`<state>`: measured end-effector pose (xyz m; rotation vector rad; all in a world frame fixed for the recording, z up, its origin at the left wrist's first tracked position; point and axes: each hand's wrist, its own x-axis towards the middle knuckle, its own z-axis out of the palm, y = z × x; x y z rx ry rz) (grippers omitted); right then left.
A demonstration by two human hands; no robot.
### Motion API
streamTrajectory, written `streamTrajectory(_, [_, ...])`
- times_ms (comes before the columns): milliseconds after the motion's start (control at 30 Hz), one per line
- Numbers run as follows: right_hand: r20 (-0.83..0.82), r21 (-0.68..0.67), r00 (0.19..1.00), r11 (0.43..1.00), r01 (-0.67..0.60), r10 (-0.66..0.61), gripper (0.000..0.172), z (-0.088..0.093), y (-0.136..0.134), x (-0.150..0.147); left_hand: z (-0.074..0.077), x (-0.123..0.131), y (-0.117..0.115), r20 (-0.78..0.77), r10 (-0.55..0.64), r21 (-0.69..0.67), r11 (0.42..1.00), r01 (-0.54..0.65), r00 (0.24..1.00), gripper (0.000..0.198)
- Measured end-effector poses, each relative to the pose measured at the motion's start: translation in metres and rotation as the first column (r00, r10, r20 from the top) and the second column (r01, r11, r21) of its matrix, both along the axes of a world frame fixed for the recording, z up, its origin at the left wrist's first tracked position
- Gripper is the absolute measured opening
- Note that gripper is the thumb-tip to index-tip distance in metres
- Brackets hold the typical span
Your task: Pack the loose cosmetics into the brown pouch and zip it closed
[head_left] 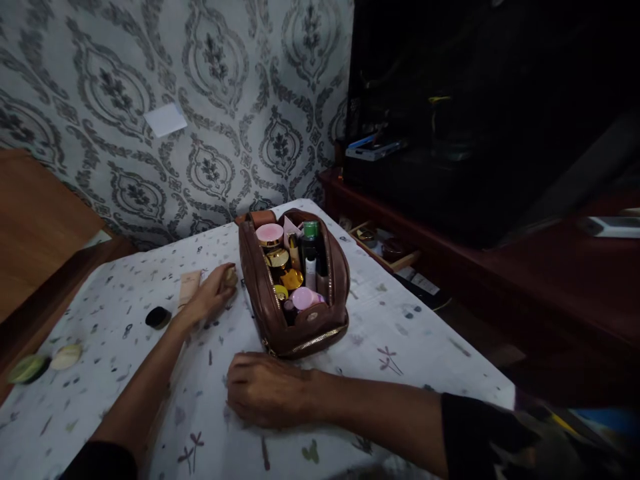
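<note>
My left hand rests on the patterned white cloth, left of the brown makeup bag. Its fingers close around a small, round, yellowish item whose kind I cannot make out. In front of the bag lies my right hand, fingers curled under; whatever it may hold is hidden. The bag stands unzipped and full of cosmetics. Among them are a pink-lidded jar, a green-capped bottle, gold-lidded pots and a lilac round cap. Beside my left wrist lie a beige tube and a black lid.
Two round, greenish items lie at the far left near a wooden board. To the right, a dark red cabinet has an open drawer beside the cloth. A patterned wall closes off the back.
</note>
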<state>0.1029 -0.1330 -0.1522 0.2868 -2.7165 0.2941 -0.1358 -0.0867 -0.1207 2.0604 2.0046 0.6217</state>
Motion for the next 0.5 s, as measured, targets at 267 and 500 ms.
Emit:
streamTrajectory(267, [0.001, -0.002, 1.000, 1.000, -0.027, 0.027, 0.021, -0.001, 0.001, 0.001, 0.001, 0.015, -0.001, -0.195, 0.258, 0.006, 0.965, -0.262, 0.946, 0.040])
streamTrajectory(500, [0.001, -0.013, 1.000, 1.000, -0.018, 0.018, 0.021, -0.001, 0.001, 0.003, 0.008, 0.003, 0.008, -0.166, 0.177, -0.081, 0.978, -0.192, 0.970, 0.046])
